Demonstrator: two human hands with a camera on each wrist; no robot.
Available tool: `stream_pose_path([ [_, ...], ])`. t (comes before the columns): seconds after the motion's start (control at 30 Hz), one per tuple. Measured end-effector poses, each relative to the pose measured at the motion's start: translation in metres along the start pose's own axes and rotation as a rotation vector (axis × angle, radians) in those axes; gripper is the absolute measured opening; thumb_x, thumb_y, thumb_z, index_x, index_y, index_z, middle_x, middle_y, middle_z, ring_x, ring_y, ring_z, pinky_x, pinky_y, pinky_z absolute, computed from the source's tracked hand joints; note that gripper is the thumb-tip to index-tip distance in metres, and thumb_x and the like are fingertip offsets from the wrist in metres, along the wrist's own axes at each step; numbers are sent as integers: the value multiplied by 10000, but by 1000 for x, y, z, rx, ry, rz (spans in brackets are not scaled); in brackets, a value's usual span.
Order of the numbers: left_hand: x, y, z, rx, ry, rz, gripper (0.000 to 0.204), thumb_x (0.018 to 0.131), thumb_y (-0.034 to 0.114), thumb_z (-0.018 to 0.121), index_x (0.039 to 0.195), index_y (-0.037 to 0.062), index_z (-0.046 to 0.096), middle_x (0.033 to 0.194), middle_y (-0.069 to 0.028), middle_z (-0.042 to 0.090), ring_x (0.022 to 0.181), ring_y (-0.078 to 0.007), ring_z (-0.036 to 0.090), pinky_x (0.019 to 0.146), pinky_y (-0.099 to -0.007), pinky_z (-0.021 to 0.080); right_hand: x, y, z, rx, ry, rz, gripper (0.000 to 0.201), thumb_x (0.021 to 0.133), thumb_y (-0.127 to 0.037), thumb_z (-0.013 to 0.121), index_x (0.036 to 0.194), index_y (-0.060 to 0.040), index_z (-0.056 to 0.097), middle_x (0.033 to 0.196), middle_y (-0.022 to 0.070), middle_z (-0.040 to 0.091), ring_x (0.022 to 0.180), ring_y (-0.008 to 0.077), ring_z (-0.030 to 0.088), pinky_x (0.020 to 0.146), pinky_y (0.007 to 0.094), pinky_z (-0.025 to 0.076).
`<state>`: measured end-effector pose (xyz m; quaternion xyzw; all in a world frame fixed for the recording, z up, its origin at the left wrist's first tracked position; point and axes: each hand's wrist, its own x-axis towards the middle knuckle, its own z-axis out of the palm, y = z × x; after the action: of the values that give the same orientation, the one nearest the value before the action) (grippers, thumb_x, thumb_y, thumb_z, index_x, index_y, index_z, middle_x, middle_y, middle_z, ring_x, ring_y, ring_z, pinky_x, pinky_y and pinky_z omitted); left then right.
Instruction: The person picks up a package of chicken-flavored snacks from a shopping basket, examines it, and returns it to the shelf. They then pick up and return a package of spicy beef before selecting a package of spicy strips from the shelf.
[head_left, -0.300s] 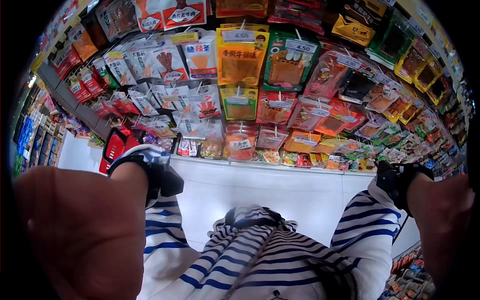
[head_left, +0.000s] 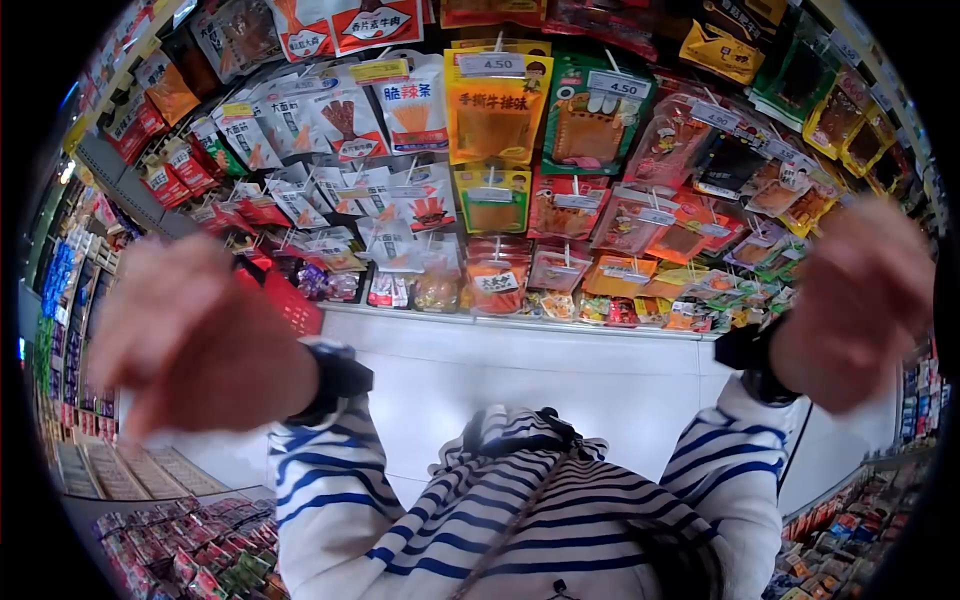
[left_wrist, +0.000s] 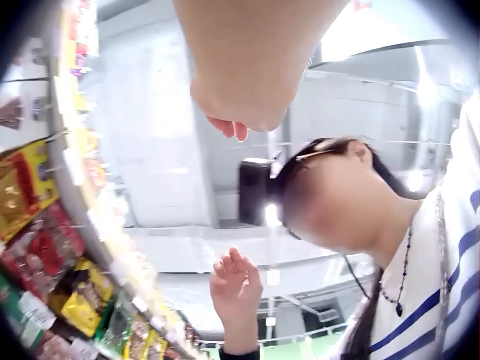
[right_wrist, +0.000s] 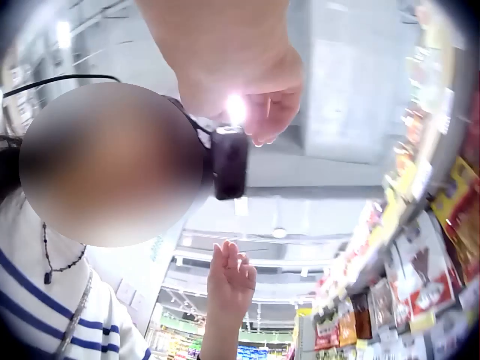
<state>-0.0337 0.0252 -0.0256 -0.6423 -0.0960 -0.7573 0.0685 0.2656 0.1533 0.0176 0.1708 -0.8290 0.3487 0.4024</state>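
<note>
Blurred and raised, my left hand point(head_left: 195, 335) is at the left of the head view, holding nothing visible. My right hand point(head_left: 855, 305) is lifted at the right, in front of the lower packets. In the left wrist view the left hand point(left_wrist: 244, 71) hangs from the top with its fingertips bent inward, and the right hand point(left_wrist: 237, 289) is upright below, fingers loosely bent. The right wrist view shows the right hand point(right_wrist: 247, 75) at the top with curled fingers, and the left hand point(right_wrist: 231, 289) raised, loosely bent.
Hanging snack packets fill the rack ahead, among them a yellow packet point(head_left: 495, 110) and a green packet point(head_left: 592, 115). A red basket-like object point(head_left: 293, 305) is partly behind the left hand. White floor point(head_left: 440, 360) lies below the rack; more shelves stand at both sides.
Both hands have moved up and forward in the head view, from the lower corners to beside the rack. The rack has shifted slightly to the right in view.
</note>
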Motion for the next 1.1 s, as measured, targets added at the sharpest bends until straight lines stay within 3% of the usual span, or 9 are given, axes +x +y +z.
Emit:
stream_pose_path([
  [0.03, -19, -18, -3, 267, 71, -42, 331, 832, 382, 423, 895, 71, 517, 724, -57, 530, 663, -188, 472, 586, -287, 369, -12, 20, 19, -216, 256, 140, 263, 816, -141, 374, 1011, 32, 407, 923, 130, 432, 706, 128, 435, 565, 187, 373],
  [0.07, -41, -27, -11, 381, 125, -273, 291, 837, 317, 424, 817, 35, 492, 761, -74, 520, 748, -171, 479, 689, -296, 388, -23, 39, 38, -362, 471, 308, 281, 835, -196, 344, 951, 24, 474, 840, 116, 515, 599, 128, 493, 510, 210, 407],
  [0.1, -65, -40, -13, 367, 232, -461, 260, 846, 267, 419, 838, 19, 496, 767, -81, 530, 701, -144, 490, 647, -264, 402, -38, 66, 48, -261, 472, 468, 295, 842, -209, 343, 971, 25, 469, 845, 116, 519, 644, 126, 511, 532, 210, 416],
  [0.17, -121, -63, -43, 455, 201, -809, 243, 866, 221, 403, 901, 2, 503, 800, -66, 550, 667, -106, 507, 624, -218, 404, -80, 117, 70, -3, 522, 676, 285, 839, -193, 387, 1036, -3, 466, 925, 95, 529, 775, 128, 521, 605, 213, 430],
  [0.27, -222, -81, -96, 469, 275, -1166, 277, 868, 268, 396, 971, 31, 494, 911, -71, 558, 802, -118, 523, 697, -230, 415, -147, 172, 114, 338, 677, 994, 302, 840, -222, 411, 1069, -32, 462, 979, 80, 529, 831, 145, 521, 675, 242, 440],
  [0.33, -267, -75, -116, 415, 419, -1359, 316, 866, 309, 386, 1009, 45, 483, 975, -67, 550, 888, -140, 518, 739, -255, 411, -175, 186, 140, 383, 733, 1145, 322, 842, -257, 391, 1069, -40, 465, 995, 81, 526, 848, 166, 528, 694, 282, 449],
  [0.47, -350, -51, -154, 395, 623, -1579, 351, 836, 342, 406, 1029, 57, 474, 1039, -74, 532, 938, -173, 511, 781, -303, 398, -227, 216, 183, 445, 780, 1331, 318, 852, -274, 360, 1053, -50, 461, 989, 73, 534, 849, 167, 538, 705, 306, 446],
  [0.57, -376, -29, -161, 326, 854, -1681, 329, 824, 317, 412, 1022, 62, 474, 1044, -73, 529, 942, -173, 509, 788, -303, 392, -226, 219, 203, 482, 784, 1369, 324, 849, -259, 357, 1060, -33, 456, 998, 98, 529, 861, 191, 535, 717, 313, 447],
  [1.1, -338, 62, -86, 465, 896, -1452, 302, 833, 258, 426, 1055, 56, 455, 1058, -73, 519, 966, -162, 496, 814, -298, 383, -196, 223, 227, 742, 452, 1331, 351, 873, -268, 347, 1087, -4, 435, 1031, 107, 514, 891, 170, 523, 734, 283, 428],
])
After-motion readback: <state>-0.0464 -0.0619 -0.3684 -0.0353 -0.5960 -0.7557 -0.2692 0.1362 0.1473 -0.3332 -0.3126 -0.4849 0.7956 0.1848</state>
